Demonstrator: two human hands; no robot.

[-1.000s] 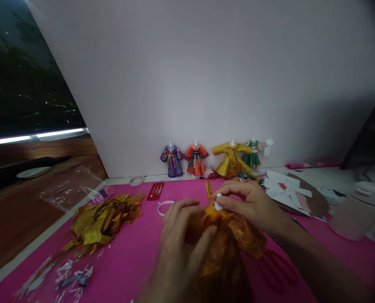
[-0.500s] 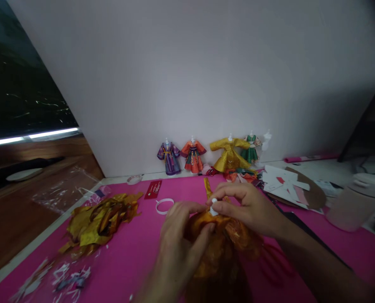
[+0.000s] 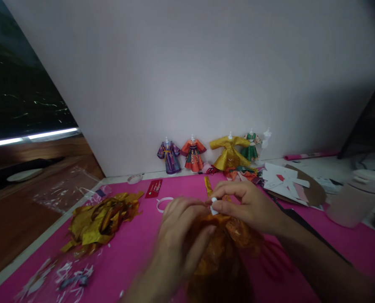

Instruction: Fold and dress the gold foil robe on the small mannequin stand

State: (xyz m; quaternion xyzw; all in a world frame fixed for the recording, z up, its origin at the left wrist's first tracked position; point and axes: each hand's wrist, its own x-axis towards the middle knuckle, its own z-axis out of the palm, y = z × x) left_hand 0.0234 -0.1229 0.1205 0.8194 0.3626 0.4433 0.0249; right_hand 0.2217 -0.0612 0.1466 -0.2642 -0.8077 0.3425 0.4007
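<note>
A small white dress form [image 3: 214,207] stands in front of me, wrapped in a shiny golden-orange doll dress [image 3: 217,263]. My right hand [image 3: 246,207] pinches the form's white neck between thumb and fingertips. Curled around the left shoulder of the dress is my left hand [image 3: 181,237], its thumb on the front of the fabric and its fingers behind. My fingers partly hide the dress top, and its lower part is dark and blurred. Behind the neck, a narrow golden strip [image 3: 208,186] lies on the pink mat.
Golden fabric scraps [image 3: 102,221] are heaped at left, near a plastic bag of small parts [image 3: 70,277]. Dressed forms, including a yellow robe [image 3: 230,152], line the wall. Paper pieces [image 3: 279,179], a translucent jug [image 3: 352,202] and red loops [image 3: 274,261] lie right. A white ring [image 3: 161,205] is left.
My left hand's fingers have shifted slightly upward and curled more over the dress shoulder. My right hand keeps its pinch on the neck. The view has moved a little.
</note>
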